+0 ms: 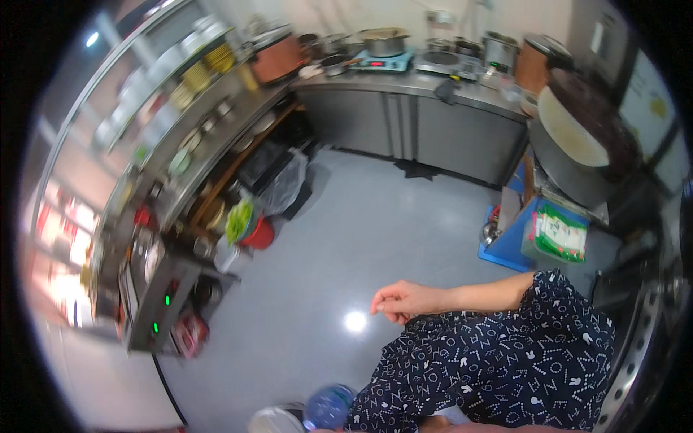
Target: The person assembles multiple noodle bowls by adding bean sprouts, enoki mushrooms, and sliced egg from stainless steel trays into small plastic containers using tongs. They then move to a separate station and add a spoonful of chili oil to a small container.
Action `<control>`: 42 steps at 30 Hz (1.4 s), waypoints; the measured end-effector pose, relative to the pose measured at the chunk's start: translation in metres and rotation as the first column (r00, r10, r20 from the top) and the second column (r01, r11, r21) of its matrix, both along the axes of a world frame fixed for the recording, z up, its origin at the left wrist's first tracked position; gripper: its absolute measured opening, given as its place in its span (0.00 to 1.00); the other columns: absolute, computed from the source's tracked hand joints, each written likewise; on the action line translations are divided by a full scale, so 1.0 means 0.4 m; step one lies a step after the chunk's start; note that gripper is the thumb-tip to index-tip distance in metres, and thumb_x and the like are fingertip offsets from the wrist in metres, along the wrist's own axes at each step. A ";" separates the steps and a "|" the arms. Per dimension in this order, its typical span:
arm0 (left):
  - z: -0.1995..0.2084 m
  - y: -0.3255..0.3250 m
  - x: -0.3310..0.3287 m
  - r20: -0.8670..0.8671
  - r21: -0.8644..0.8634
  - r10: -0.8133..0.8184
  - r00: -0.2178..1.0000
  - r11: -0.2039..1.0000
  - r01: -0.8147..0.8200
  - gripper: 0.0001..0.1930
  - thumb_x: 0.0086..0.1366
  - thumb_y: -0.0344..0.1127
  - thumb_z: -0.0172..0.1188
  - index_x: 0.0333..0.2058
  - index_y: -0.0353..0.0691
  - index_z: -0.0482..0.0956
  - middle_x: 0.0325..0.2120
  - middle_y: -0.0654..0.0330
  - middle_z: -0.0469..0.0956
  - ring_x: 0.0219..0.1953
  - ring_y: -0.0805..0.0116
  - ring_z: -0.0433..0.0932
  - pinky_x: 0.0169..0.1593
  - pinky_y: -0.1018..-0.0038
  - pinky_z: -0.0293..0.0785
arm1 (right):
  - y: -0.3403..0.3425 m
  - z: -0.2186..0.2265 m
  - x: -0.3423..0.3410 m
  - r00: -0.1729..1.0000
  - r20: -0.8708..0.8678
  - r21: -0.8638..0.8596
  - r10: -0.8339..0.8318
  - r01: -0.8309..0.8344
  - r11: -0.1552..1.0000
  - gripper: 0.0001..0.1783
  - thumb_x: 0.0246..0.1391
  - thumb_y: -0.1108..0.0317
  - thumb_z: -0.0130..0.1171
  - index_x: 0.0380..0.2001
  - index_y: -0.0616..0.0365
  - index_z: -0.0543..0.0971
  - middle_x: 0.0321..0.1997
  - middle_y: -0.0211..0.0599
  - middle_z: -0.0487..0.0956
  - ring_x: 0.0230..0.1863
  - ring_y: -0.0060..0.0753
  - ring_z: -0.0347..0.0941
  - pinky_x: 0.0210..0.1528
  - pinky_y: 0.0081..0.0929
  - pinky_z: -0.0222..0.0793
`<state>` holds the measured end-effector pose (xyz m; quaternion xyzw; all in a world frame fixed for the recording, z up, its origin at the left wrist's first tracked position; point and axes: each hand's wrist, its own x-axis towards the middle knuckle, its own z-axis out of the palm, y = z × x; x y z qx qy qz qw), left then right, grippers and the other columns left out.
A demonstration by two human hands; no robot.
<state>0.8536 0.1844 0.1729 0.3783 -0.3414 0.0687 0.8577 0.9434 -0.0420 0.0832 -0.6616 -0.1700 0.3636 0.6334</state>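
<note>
My right hand (408, 301) hangs in front of my body above the grey floor (317, 238). Its fingers are loosely bent, and nothing shows in them. The bare forearm comes out of a short sleeve of dark, white-patterned clothing (491, 361). Slivers of skin show at the lower edge, but I cannot make out a left hand there. Below, near the clothing, are a blue see-through bottle (329, 406) and a white bucket (276, 420); the lower edge cuts both off.
Steel cabinets (462, 137) line the back, carrying a pot (385, 43) on a blue cooker. On the left, shelves hold stacked bowls; a red bucket (258, 234) with green leaves stands below. At right, a blue crate (516, 231) sits beside a large round vessel (577, 151) and a green-white bag (559, 234).
</note>
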 end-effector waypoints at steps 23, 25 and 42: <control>0.121 -0.173 0.868 0.012 0.140 -0.624 0.781 0.774 0.617 0.30 0.60 0.40 0.65 0.60 0.40 0.69 0.53 0.54 0.75 0.54 0.57 0.75 0.55 0.57 0.72 | -0.391 0.025 0.324 0.820 0.331 -0.116 -0.466 0.526 0.843 0.14 0.62 0.67 0.51 0.49 0.55 0.76 0.31 0.32 0.80 0.28 0.22 0.76 0.34 0.24 0.75; 0.051 -0.279 0.944 -0.097 0.231 -0.669 0.737 0.706 0.670 0.31 0.60 0.39 0.66 0.60 0.40 0.69 0.53 0.54 0.75 0.55 0.56 0.75 0.55 0.56 0.72 | -0.509 0.035 0.336 0.620 0.375 -0.110 -0.689 0.768 0.631 0.13 0.61 0.70 0.51 0.48 0.58 0.76 0.31 0.31 0.80 0.28 0.20 0.76 0.35 0.23 0.75; -0.350 -0.925 1.061 0.551 0.823 -0.322 0.770 0.366 -0.435 0.16 0.52 0.23 0.64 0.41 0.42 0.81 0.30 0.56 0.76 0.33 0.55 0.73 0.37 0.63 0.71 | -1.497 0.018 0.725 0.342 0.831 -0.552 -0.440 0.609 -0.569 0.26 0.46 0.42 0.67 0.36 0.54 0.84 0.43 0.42 0.79 0.46 0.43 0.78 0.43 0.37 0.76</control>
